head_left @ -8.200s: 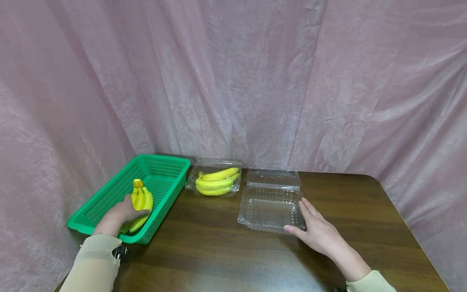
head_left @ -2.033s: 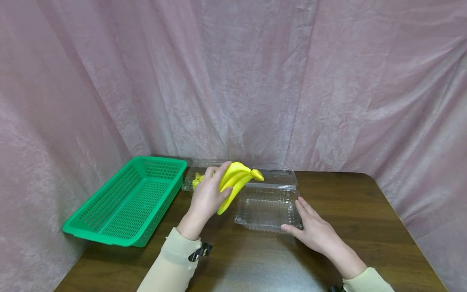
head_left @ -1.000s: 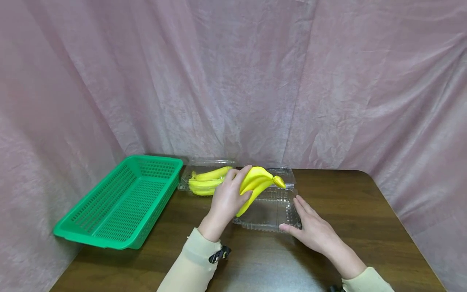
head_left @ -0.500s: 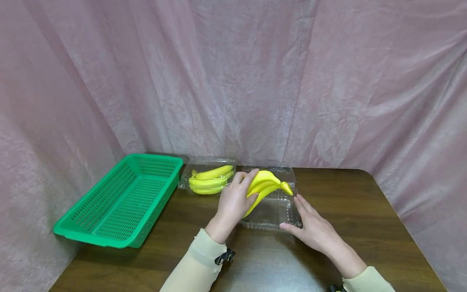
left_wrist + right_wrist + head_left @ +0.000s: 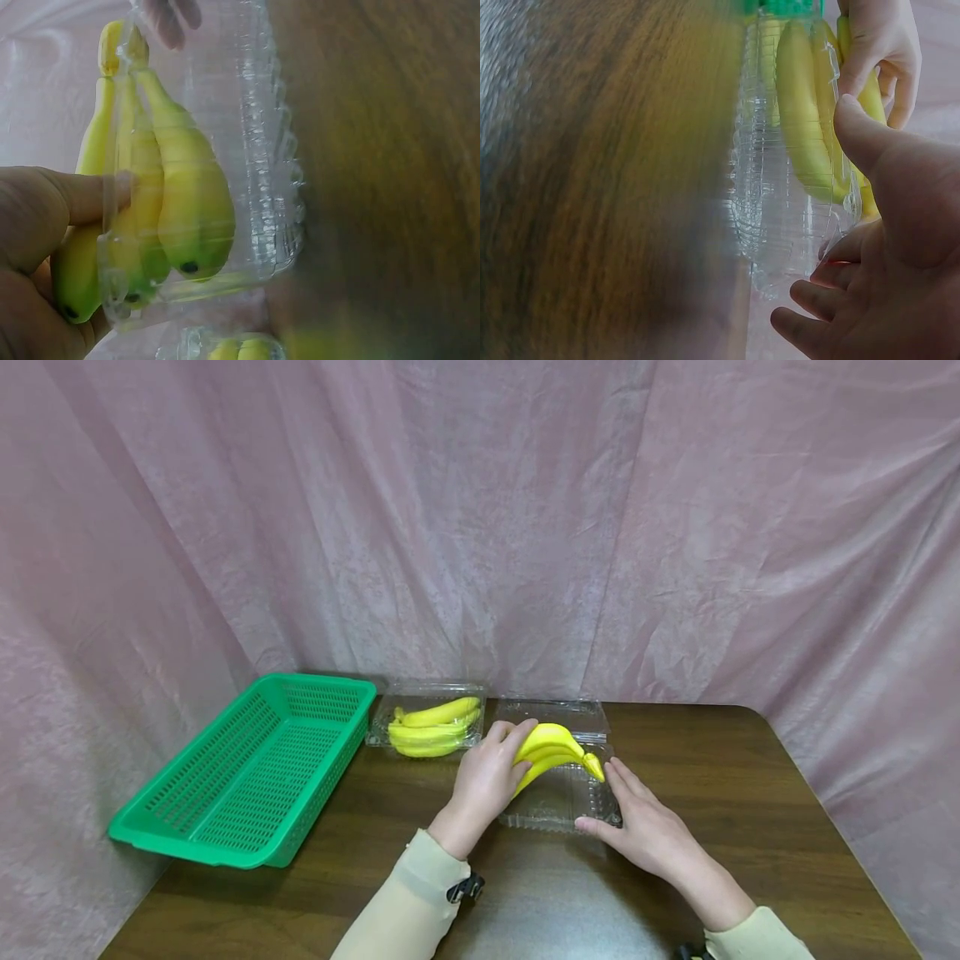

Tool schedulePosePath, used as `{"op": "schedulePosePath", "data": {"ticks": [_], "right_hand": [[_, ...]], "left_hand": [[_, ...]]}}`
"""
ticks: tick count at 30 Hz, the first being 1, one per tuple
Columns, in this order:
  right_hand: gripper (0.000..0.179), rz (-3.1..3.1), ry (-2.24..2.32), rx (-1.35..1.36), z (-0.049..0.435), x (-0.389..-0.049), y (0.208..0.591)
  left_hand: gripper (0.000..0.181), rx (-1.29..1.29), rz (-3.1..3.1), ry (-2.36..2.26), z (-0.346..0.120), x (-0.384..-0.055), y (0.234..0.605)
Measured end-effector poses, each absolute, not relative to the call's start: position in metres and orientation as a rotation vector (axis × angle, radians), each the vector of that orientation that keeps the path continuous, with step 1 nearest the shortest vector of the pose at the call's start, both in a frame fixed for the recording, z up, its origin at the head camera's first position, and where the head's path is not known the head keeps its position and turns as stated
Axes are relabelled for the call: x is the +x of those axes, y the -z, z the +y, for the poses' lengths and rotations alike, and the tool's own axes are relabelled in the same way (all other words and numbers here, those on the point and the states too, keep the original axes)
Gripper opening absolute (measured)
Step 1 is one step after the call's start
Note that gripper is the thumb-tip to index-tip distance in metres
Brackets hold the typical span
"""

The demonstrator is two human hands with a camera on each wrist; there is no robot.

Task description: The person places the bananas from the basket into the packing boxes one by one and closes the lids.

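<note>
The left hand [image 5: 486,777] grips the bunch of yellow plastic bananas [image 5: 551,748], fingers curled over its top, and has lowered it into the open clear plastic clamshell tray [image 5: 558,797]; half a second ago the bunch was higher above that tray. The right hand [image 5: 643,827] lies spread flat against the tray's right edge, unchanged. Left of the tray stand a closed clear clamshell holding bananas [image 5: 429,733] and an empty green plastic mesh basket [image 5: 247,768] on the dark wooden bench [image 5: 750,810].
</note>
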State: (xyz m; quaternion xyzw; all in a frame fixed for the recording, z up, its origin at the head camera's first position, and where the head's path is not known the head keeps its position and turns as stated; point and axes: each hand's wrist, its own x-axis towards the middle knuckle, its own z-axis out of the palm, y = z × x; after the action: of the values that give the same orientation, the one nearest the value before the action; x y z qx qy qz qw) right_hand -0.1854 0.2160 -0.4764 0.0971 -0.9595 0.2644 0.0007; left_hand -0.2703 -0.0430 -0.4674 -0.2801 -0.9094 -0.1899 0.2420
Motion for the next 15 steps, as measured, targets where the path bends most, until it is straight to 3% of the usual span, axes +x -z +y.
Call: {"op": "schedulePosePath", "data": {"ticks": [15], "right_hand": [[0.116, -3.022, -0.838, 0.310, 0.2155, -0.1867, 0.4776]], "left_hand": [[0.065, -0.828, -2.496, 0.499, -0.0364, -0.2680, 0.4752]]}}
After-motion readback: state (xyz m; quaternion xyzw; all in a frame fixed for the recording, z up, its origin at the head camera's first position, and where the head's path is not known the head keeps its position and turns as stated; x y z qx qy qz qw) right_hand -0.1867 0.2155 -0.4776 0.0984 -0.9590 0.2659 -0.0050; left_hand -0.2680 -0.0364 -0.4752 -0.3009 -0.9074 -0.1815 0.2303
